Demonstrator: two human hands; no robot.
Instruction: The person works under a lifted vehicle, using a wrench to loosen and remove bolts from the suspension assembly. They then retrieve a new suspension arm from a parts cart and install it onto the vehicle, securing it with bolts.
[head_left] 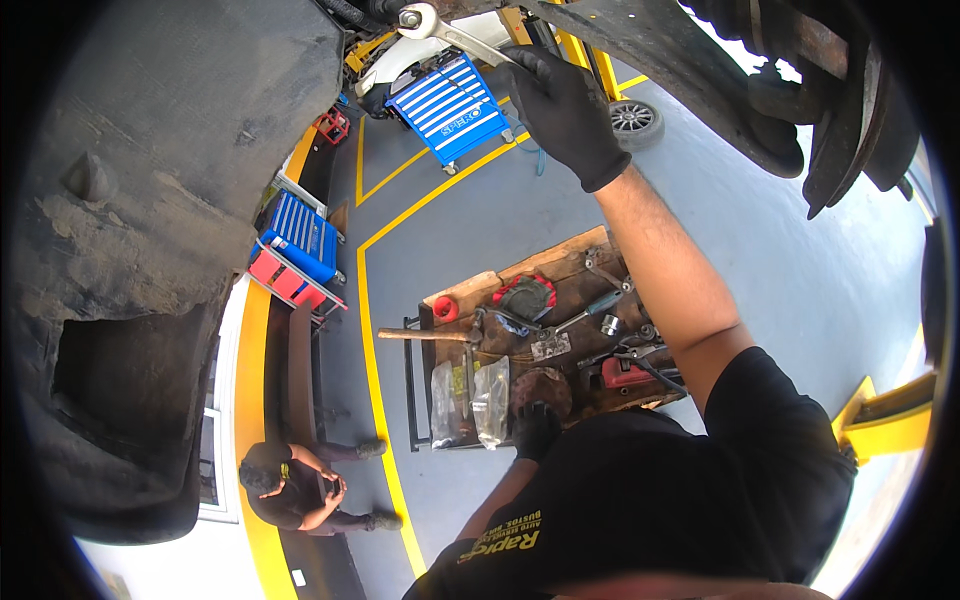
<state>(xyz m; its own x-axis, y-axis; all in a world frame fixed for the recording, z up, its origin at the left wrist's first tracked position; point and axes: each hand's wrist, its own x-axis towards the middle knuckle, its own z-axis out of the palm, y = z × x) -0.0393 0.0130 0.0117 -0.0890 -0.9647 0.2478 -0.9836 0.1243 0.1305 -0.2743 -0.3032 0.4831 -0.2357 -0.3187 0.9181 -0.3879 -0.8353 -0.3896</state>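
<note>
My right hand, in a black glove, is raised high under the vehicle and closed around the shaft of a combination wrench. The wrench's open-ended head points up and left, close to the dark underside parts. Lower down, my left hand, also gloved in black, is at the near edge of the tool cart, beside a round brownish piece. Its fingers are small and dark here, so their grip does not show. On the cart lie a hammer, a ratchet, a socket and clear plastic bags.
A large dark underbody panel fills the left, with suspension parts at upper right. Blue tool cabinets and a loose wheel stand on the grey floor. A person sits at lower left; a yellow lift post is at right.
</note>
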